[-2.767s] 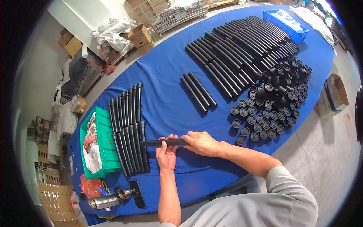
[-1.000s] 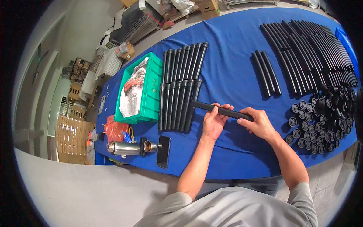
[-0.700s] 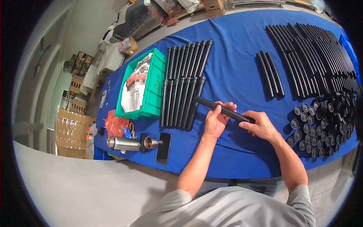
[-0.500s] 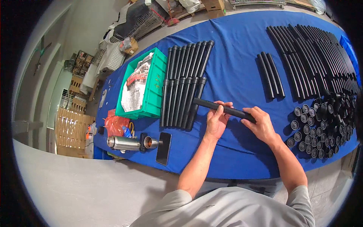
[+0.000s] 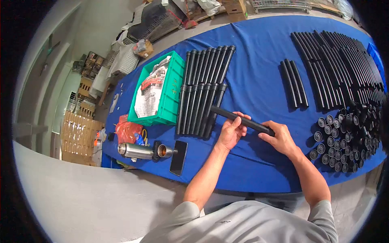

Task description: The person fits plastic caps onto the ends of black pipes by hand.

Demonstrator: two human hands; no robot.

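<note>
A straight black tube (image 5: 223, 113) slants across in front of me, above the blue cloth. My left hand (image 5: 230, 133) is closed round its middle, thumb on top. At the tube's right end, my right hand (image 5: 282, 139) grips it between thumb and fingers. Beyond its left end lie two rows of black tubes with wider collars at their tops (image 5: 200, 91). Three loose black tubes (image 5: 294, 84) lie farther off to the right. Near my right hand stand many round black caps (image 5: 325, 158) with ringed faces, some heaped together.
A green crate (image 5: 172, 95) holding newspaper stands at the left. Nearer me are a steel flask (image 5: 137, 151), its cup (image 5: 163, 151), a phone (image 5: 178, 158) and a red plastic bag (image 5: 127, 129). Rows of black tubes (image 5: 324, 69) cover the far right of the blue cloth (image 5: 259, 52).
My right fingers have shifted on the tube, and its right end now shows between them. The left hand keeps its hold. The whole view has moved slightly.
</note>
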